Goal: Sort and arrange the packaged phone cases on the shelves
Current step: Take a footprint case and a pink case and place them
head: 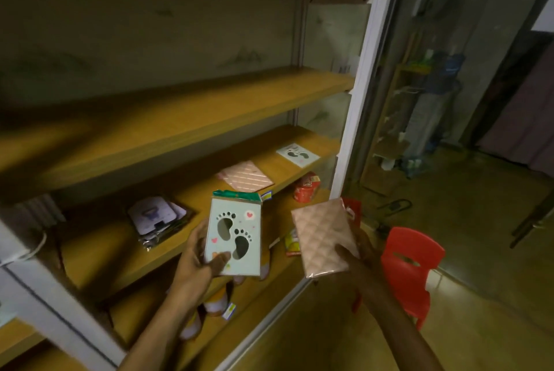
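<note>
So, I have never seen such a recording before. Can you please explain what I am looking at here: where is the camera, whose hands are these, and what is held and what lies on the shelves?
There is no machine here. One camera sits on a person's head and looks down at both hands, in front of a wooden shelf unit. The left hand holds a pale packaged case with black footprints. The right hand holds a pink quilted case. On the shelf behind lie a matching footprint case, a pink striped case and a small pile of darker packs. A red chair stands on the floor to the right.
</note>
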### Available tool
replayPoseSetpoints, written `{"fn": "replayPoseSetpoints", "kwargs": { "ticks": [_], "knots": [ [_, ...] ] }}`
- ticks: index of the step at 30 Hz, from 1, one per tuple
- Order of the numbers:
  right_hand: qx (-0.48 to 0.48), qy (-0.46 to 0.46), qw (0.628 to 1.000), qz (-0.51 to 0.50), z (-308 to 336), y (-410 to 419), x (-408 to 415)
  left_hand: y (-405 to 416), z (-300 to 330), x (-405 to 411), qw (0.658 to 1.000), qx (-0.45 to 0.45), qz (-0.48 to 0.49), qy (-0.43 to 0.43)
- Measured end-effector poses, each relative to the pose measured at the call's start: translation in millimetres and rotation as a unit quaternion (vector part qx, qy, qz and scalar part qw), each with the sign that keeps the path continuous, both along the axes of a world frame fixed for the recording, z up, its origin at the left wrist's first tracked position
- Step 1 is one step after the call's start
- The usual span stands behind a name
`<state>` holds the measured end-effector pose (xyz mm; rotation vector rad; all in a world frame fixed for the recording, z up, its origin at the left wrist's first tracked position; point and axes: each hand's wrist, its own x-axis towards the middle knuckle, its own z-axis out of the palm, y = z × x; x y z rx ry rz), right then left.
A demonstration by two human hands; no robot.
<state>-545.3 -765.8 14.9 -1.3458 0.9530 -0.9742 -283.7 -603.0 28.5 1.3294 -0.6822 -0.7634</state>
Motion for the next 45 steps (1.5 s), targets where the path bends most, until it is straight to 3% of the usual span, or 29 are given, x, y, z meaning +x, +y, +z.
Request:
{"fn": "replayPoseSetpoints", "kwargs": {
  "ticks": [14, 26, 32, 35, 45],
  "knots": [
    [-0.065, 0.075, 0.983, 0.157, -1, -186, 149, -111, -20, 88, 0.988, -0.005, 0.149, -0.034],
    [-0.054, 0.072, 0.952, 0.294, -25, -232, 276, -121, -18, 109, 0.959, 0.010, 0.281, -0.026],
    [-0.112, 0.164, 0.927, 0.318, -33, -250, 287, -134, -9, 92, 0.949, 0.016, 0.313, -0.026],
    [-0.196, 0.222, 0.899, 0.322, -32, -263, 277, -143, -9, 83, 0.943, 0.017, 0.330, -0.035],
    [-0.299, 0.218, 0.860, 0.352, -15, -339, 215, -211, -15, 44, 0.954, 0.005, 0.299, -0.012]
  ]
}}
